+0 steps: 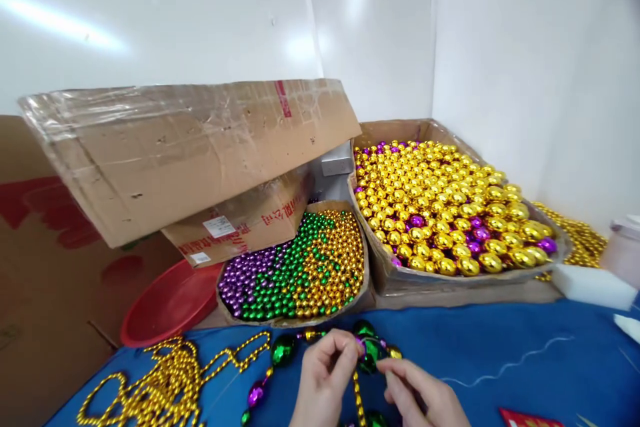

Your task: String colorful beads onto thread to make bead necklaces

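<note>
Red Chinese characters are printed on the lower carton (240,230), of which only 公司 can be made out with any confidence; two white labels (219,225) are stuck beside them, their print too small to be read. Large red print is borne by the tall carton (45,320) at far left, and it too cannot be read. The bead strand (256,393) is laid in a curve on the blue cloth (480,333), in front of the boxes, and is made up of glossy green, purple and gold beads of mixed sizes. Its small purple bead is pinched between thumb and forefinger of the left hand (326,373). The right hand (423,390) is held just beside it, fingers bent; whether anything is gripped there cannot be told. The smaller box (366,299) is filled with purple, green and gold beads, and the larger box (400,285) with bigger gold beads, among which purple ones are scattered.
</note>
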`<state>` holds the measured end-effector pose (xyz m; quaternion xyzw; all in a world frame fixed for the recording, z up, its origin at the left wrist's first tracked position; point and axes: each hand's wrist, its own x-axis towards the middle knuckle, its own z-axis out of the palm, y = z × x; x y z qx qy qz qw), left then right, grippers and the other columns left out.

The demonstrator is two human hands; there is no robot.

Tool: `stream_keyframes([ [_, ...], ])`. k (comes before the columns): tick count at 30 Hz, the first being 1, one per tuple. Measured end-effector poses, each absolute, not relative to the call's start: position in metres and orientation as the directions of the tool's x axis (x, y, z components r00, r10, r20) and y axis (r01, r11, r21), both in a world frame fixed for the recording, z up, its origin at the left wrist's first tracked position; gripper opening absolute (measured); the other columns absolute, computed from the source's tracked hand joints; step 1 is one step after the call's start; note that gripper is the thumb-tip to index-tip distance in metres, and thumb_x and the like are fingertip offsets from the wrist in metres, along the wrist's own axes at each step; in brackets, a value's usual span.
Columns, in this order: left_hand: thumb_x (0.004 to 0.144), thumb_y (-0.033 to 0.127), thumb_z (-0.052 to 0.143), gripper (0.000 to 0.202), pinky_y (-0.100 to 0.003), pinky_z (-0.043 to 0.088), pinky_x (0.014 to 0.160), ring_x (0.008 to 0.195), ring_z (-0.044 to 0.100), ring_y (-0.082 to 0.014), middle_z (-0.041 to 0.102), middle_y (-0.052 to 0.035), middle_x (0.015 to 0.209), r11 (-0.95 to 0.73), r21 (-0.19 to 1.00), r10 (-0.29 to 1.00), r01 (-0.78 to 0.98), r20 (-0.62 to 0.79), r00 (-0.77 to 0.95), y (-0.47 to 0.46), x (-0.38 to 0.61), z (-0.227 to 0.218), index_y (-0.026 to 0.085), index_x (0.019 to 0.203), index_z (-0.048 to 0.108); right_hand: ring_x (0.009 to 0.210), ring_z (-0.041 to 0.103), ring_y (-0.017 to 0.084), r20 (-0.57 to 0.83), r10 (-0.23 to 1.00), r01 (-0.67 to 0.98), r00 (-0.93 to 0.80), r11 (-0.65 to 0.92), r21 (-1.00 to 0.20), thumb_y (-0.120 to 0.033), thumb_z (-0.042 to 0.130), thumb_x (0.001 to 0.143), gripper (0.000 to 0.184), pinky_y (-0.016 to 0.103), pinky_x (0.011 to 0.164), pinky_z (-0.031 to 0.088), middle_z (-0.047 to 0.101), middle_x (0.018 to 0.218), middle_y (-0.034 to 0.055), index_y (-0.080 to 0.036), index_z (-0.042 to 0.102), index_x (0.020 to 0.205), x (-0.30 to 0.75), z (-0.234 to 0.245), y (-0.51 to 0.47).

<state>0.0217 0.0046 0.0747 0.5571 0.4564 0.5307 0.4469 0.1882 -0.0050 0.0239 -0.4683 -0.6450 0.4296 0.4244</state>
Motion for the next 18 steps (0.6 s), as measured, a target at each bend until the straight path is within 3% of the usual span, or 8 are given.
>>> stream_keyframes([
  [3, 0.082, 0.036, 0.06, 0.024, -0.026, 0.041, 0.07, 0.073, 0.053, -0.0175, 0.061, -0.0043, 0.075, -0.259, 0.96, 0.966, 0.106, 0.255, 0.053, -0.002, 0.023, 0.065, 0.017, 0.067, 0.063, 0.044, 0.045, 0.008, 0.027, 0.979, 0.014, -0.204, 0.031, -0.999, -0.064, 0.044, 0.083, 0.053, 0.021, 0.041, 0.032, 0.06, 0.07, 0.0022, -0.017, 0.064, 0.097, 0.174, 0.034, 0.006],
  [8, 0.083, 0.035, 0.058, 0.026, -0.025, 0.041, 0.067, 0.07, 0.053, -0.0172, 0.061, -0.0048, 0.073, -0.32, 0.931, 0.948, 0.177, 0.315, 0.053, -0.014, 0.025, 0.056, 0.017, 0.064, 0.061, 0.046, 0.029, 0.005, -0.003, 0.972, -0.184, -0.237, -0.048, -0.982, -0.056, 0.058, 0.08, 0.04, 0.019, 0.04, 0.021, 0.045, 0.06, -0.0056, -0.016, 0.061, 0.078, 0.156, 0.041, 0.008],
  [13, 0.079, 0.041, 0.063, 0.027, -0.024, 0.04, 0.064, 0.068, 0.052, -0.0164, 0.061, -0.0033, 0.071, -0.191, 0.979, 0.974, 0.071, 0.198, -0.11, -0.018, 0.02, 0.054, 0.016, 0.066, 0.064, 0.061, 0.044, 0.009, 0.002, 0.979, -0.313, -0.205, -0.064, -0.948, -0.048, 0.058, 0.084, 0.028, 0.019, 0.05, 0.033, 0.05, 0.069, -0.0037, -0.02, 0.058, 0.081, 0.152, 0.044, 0.007],
  [16, 0.076, 0.041, 0.066, 0.027, -0.023, 0.039, 0.06, 0.06, 0.049, -0.0133, 0.06, -0.0012, 0.065, -0.082, 0.989, 0.975, -0.121, 0.055, -0.216, -0.019, 0.017, 0.055, 0.016, 0.068, 0.065, 0.079, 0.05, 0.014, -0.012, 0.967, -0.466, -0.254, -0.133, -0.874, -0.046, 0.054, 0.087, 0.025, 0.022, 0.06, 0.04, 0.056, 0.082, -0.0002, -0.022, 0.054, 0.083, 0.15, 0.049, 0.009],
  [18, 0.075, 0.039, 0.068, 0.025, -0.022, 0.038, 0.057, 0.056, 0.045, -0.0111, 0.06, -0.0005, 0.064, -0.039, 0.966, 0.976, -0.255, -0.018, -0.218, -0.019, 0.017, 0.056, 0.015, 0.068, 0.064, 0.076, 0.05, 0.013, -0.012, 0.955, -0.521, -0.296, -0.172, -0.836, -0.045, 0.052, 0.089, 0.023, 0.022, 0.06, 0.04, 0.055, 0.08, -0.0007, -0.022, 0.052, 0.083, 0.149, 0.051, 0.012],
])
